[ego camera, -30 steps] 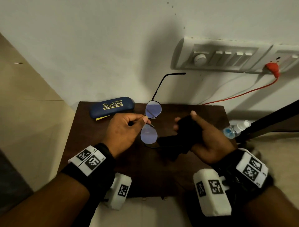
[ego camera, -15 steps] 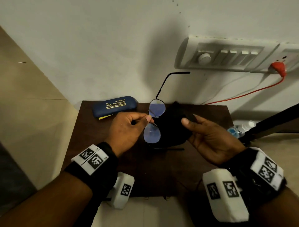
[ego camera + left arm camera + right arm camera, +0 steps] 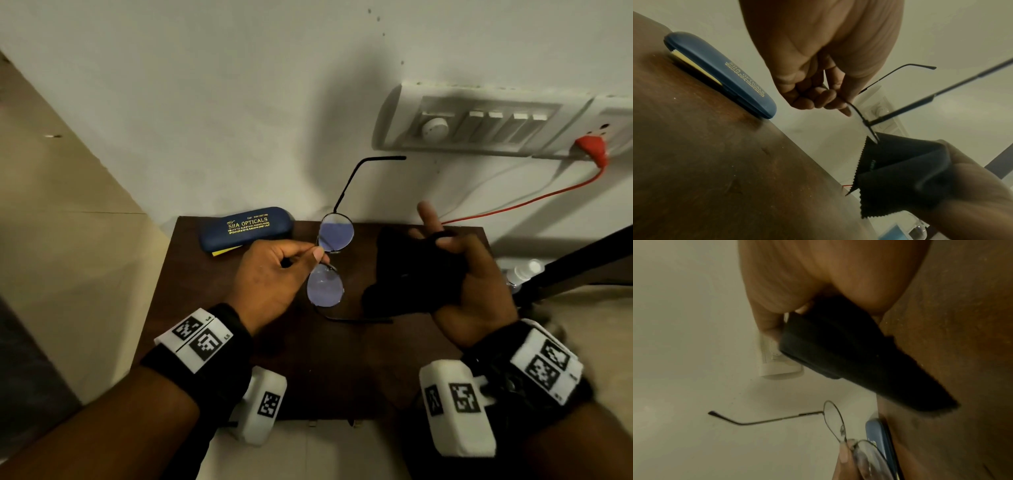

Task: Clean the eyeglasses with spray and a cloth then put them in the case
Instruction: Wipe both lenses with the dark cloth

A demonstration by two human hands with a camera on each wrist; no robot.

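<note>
The blue eyeglass case bears gold lettering — "SHA OPTICALS" — with smaller lines beneath, too fine to read. The left wristband's marker tags read "L4" and "L5".

One eyeglasses, one cloth, one case, seemingly one spray bottle.

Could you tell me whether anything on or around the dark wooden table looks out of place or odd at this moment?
One small thing: a yellow strip pokes out from the closed navy-blue eyeglass case at the table's far edge, as though something is caught in it. The small clear spray bottle also sits off the table, to its right.
</note>
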